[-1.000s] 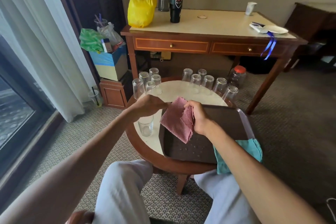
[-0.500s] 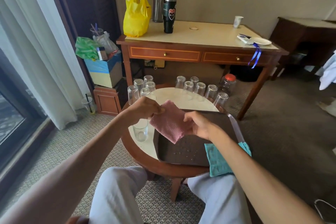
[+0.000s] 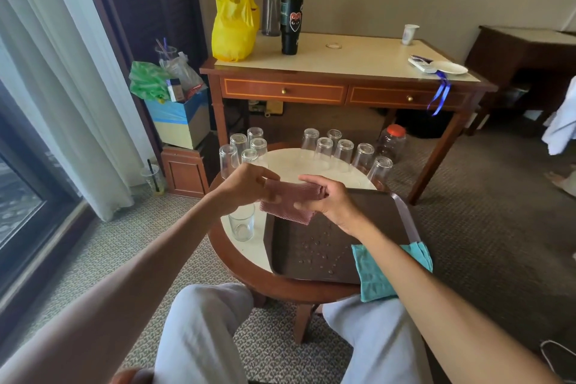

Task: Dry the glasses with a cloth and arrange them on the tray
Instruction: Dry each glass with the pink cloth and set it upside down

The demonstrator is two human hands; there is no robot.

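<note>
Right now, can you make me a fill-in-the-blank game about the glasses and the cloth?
1. The left hand and right hand both hold the ____ cloth.
2. The upright glass stands to the ____ of the tray.
3. The glasses at the table's far edge stand ____ down.
Missing words: pink; left; upside.

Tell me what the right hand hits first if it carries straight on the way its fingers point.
The right hand points left: probably the left hand, just across the pink cloth both grip; depth is unclear.
</note>
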